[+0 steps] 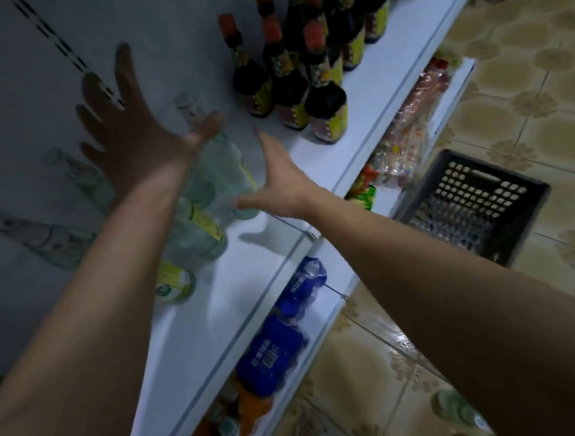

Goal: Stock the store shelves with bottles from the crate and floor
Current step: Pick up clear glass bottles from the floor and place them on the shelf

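Several clear green-tinted bottles (221,168) with yellow labels stand in a group on the white top shelf (357,117). My left hand (130,126) hovers above them with its fingers spread wide and holds nothing. My right hand (276,181) is at the group's right side, fingers straight, its thumb close to a bottle. A black plastic crate (468,201) sits on the tiled floor at the right. More clear bottles (459,406) lie on the floor at the bottom right.
Several dark sauce bottles (303,80) with red caps stand farther along the same shelf. Lower shelves hold blue packs (275,351), orange bottles (232,422) and wrapped goods (409,131). The white back panel (16,100) reflects the bottles.
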A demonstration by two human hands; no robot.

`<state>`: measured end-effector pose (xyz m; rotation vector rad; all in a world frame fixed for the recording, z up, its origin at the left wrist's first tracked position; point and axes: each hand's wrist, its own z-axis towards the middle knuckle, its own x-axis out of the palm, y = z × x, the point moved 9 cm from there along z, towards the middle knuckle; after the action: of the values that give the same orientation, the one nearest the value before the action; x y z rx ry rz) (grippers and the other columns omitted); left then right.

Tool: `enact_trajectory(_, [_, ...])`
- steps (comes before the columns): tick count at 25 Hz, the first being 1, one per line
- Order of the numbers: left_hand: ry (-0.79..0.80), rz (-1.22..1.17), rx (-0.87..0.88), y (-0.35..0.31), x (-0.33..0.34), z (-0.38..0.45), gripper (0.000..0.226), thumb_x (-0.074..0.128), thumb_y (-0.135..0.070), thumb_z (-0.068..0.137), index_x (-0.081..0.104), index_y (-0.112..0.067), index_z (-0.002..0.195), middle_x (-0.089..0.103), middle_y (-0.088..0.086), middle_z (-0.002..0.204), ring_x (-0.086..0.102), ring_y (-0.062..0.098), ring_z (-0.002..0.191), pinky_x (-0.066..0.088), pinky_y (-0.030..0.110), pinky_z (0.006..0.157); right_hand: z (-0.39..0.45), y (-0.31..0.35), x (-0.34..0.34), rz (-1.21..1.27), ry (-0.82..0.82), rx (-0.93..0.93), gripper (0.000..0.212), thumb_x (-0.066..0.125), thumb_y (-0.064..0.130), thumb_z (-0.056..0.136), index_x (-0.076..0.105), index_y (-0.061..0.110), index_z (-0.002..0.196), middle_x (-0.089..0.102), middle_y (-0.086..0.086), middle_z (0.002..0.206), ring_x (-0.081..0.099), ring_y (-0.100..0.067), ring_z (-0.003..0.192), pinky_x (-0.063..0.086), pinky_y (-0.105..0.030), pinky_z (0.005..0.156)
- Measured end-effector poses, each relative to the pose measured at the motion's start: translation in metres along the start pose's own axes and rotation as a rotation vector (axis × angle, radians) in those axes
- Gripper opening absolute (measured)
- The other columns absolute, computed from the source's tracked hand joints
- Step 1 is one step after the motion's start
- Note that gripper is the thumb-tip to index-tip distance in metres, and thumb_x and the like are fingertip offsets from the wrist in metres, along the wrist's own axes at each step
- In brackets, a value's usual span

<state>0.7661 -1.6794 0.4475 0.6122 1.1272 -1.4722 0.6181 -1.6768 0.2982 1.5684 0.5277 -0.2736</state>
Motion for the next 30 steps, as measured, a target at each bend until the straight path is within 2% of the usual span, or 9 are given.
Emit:
enact_trajectory(5, [-0.093,-0.071,0.176,-0.014,-0.005,0.011,0.103,0.051,-0.079,0.070,0.022,-0.026,0.153,0.033,0.009,0.154,0.025,0.031,0.145,0.025,0.051,0.115,0.031,0.009,0.036,0.136,-0.005,0.039,0.115,0.087,0.024,0.070,0.011,0.010,0.155,0.026,-0.011,0.158,0.037,-0.025,0.139,0.038,-0.035,0.111])
enact_trajectory(8, [0.049,-0.030,0.191,-0.012,0.025,0.002,0.090,0.059,-0.065,0.077,0.025,-0.026,0.152,0.035,0.010,0.151,0.029,0.030,0.143,0.026,0.044,0.115,0.026,-0.005,0.040,0.153,-0.030,0.037,0.093,0.081,0.017,0.076,0.025,0.011,0.149,0.048,-0.009,0.142,0.052,-0.028,0.124,0.047,-0.037,0.096])
enact_trajectory(11, [0.190,-0.074,0.189,-0.006,0.047,0.009,0.066,0.068,-0.039,0.082,0.041,-0.023,0.140,0.054,0.013,0.130,0.051,0.033,0.121,0.042,0.039,0.097,0.030,-0.017,0.041,0.068,-0.077,0.069,0.076,0.073,0.019,0.084,0.028,0.020,0.145,0.056,-0.007,0.133,0.058,-0.032,0.112,0.041,-0.030,0.078])
enact_trajectory(13, [0.171,-0.164,0.196,-0.004,0.047,0.014,0.046,0.067,-0.029,0.081,0.048,-0.019,0.122,0.065,0.009,0.106,0.063,0.030,0.098,0.048,0.037,0.079,0.031,-0.019,0.043,0.065,-0.111,0.065,0.069,0.071,0.018,0.086,0.030,0.021,0.142,0.056,-0.007,0.131,0.058,-0.033,0.108,0.039,-0.030,0.077])
enact_trajectory(15, [0.159,-0.271,0.172,0.002,0.044,0.019,0.040,0.070,-0.031,0.080,0.042,-0.017,0.106,0.065,0.005,0.097,0.064,0.026,0.089,0.051,0.037,0.076,0.032,-0.017,0.050,0.067,-0.106,0.064,0.067,0.070,0.017,0.087,0.029,0.022,0.140,0.057,-0.008,0.129,0.059,-0.033,0.105,0.044,-0.032,0.079])
enact_trajectory(20, [0.258,-0.208,0.122,0.027,0.044,0.035,0.032,0.064,-0.016,0.081,0.037,-0.015,0.099,0.049,0.005,0.098,0.054,0.022,0.091,0.049,0.043,0.087,0.038,0.001,0.072,0.003,-0.031,0.030,0.067,0.070,0.017,0.086,0.028,0.022,0.138,0.061,-0.014,0.116,0.061,-0.036,0.095,0.052,-0.042,0.081])
enact_trajectory(24, [0.350,-0.111,0.117,0.025,0.050,0.037,0.027,0.062,-0.014,0.083,0.042,-0.010,0.100,0.056,0.016,0.112,0.056,0.028,0.102,0.049,0.040,0.091,0.038,0.001,0.079,-0.008,-0.026,0.039,0.069,0.069,0.019,0.087,0.026,0.024,0.141,0.060,-0.013,0.119,0.062,-0.036,0.097,0.053,-0.045,0.084])
enact_trajectory(28, [0.288,-0.057,0.177,0.004,0.041,0.032,0.059,0.069,-0.022,0.081,0.044,-0.002,0.130,0.049,0.020,0.132,0.051,0.034,0.119,0.044,0.037,0.093,0.032,-0.015,0.075,0.072,-0.001,0.115,0.087,0.074,0.020,0.085,0.016,0.024,0.150,0.044,-0.014,0.145,0.053,-0.035,0.122,0.047,-0.046,0.100])
enact_trajectory(30, [0.221,-0.027,0.173,-0.007,0.035,0.026,0.065,0.067,-0.030,0.084,0.040,-0.004,0.138,0.043,0.021,0.141,0.046,0.033,0.129,0.040,0.037,0.103,0.018,-0.023,0.067,0.086,-0.009,0.129,0.088,0.073,0.021,0.087,0.014,0.019,0.153,0.032,-0.013,0.155,0.043,-0.031,0.135,0.040,-0.041,0.108])
